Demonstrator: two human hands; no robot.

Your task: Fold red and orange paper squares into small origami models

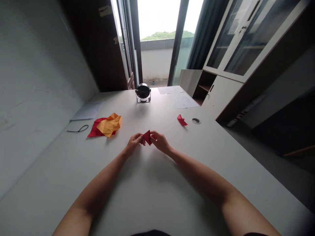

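Between my hands is a small folded piece of red origami paper (147, 137), roughly diamond-shaped, held just above the white table. My left hand (134, 143) pinches its left corner between thumb and fingers. On the other side my right hand (159, 141) grips the right edge, its fingertips partly hidden by the paper. A folded red paper boat (182, 120) sits on the table to the right. Left of my hands, a creased orange sheet (110, 125) lies over a red paper sheet (94, 128).
A round black-and-silver device (143, 93) stands toward the far edge. A white tape roll (196, 121) lies at right, a black cord (78, 129) at left. Papers (185, 99) rest at the back right, another sheet (88, 110) by the left wall. Cabinets (222, 93) stand beyond.
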